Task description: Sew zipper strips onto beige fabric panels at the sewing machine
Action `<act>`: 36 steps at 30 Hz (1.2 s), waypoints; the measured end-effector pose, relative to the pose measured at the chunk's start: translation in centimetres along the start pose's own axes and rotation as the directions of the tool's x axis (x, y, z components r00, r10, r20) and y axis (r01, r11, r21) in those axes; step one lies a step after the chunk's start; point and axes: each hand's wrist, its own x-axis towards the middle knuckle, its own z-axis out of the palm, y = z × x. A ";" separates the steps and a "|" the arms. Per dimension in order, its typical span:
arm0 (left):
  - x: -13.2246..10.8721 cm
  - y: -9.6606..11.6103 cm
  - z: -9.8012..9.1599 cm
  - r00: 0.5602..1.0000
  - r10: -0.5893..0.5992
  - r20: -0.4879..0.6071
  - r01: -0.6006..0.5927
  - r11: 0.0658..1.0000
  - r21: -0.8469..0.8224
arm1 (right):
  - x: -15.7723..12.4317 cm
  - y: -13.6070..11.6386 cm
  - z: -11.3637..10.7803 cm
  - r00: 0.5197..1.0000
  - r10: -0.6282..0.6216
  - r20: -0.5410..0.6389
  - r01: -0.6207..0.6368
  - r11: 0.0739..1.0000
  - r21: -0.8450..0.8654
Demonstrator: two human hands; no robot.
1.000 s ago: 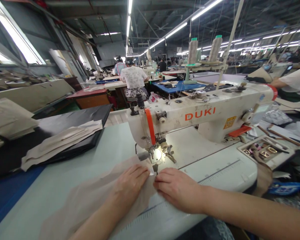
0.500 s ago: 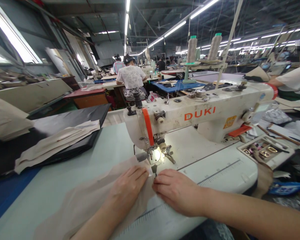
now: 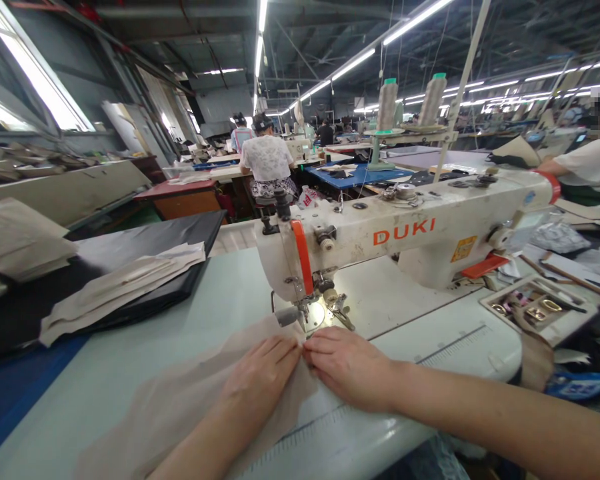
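A sheet of thin beige fabric [image 3: 180, 400] lies on the pale green table, its far edge by the presser foot of the sewing machine [image 3: 350, 243]. My left hand [image 3: 263, 377] rests on the fabric with its fingers together and bent, gripping it near the right edge. Beside it, my right hand [image 3: 353, 367] pinches the same edge, fingertips almost touching those of the left. Both hands sit just in front of the lit needle plate [image 3: 314, 316]. Curled fingers hide the exact spot that is gripped.
Folded beige pieces [image 3: 125, 283] lie on black material [image 3: 195, 233] at the left. A parts tray [image 3: 540, 307] with metal fittings stands at the right. Thread cones [image 3: 387, 107] rise behind the machine. A person [image 3: 267, 157] sits ahead, another at the far right.
My right hand has moved slightly forward and left, closer to the left hand and the needle plate. The dark bit at its fingertips is now hidden. The view has shifted slightly.
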 end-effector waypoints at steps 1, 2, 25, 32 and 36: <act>0.0 0.0 -0.1 1.000 -0.010 0.005 0.010 1.000 -0.012 | 0.0 0.0 0.2 1.000 -0.002 -0.002 0.002 1.000 -0.002; 0.0 0.1 -0.3 1.000 -0.022 0.011 0.022 0.999 -0.026 | -0.1 0.0 0.4 1.000 -0.004 -0.003 0.004 1.000 -0.003; 1.5 -1.4 1.2 0.948 -0.292 0.125 0.310 0.937 -0.163 | 0.4 0.8 0.4 0.997 -0.009 0.079 0.017 0.995 -0.100; 3.4 -2.9 1.5 0.932 -0.315 0.179 0.355 0.894 -0.274 | 1.1 2.4 0.5 0.996 0.010 0.088 0.004 0.986 -0.166; 3.8 -3.3 1.2 0.940 -0.297 0.166 0.332 0.907 -0.259 | 1.2 2.3 0.4 0.995 0.040 0.088 -0.025 0.987 -0.158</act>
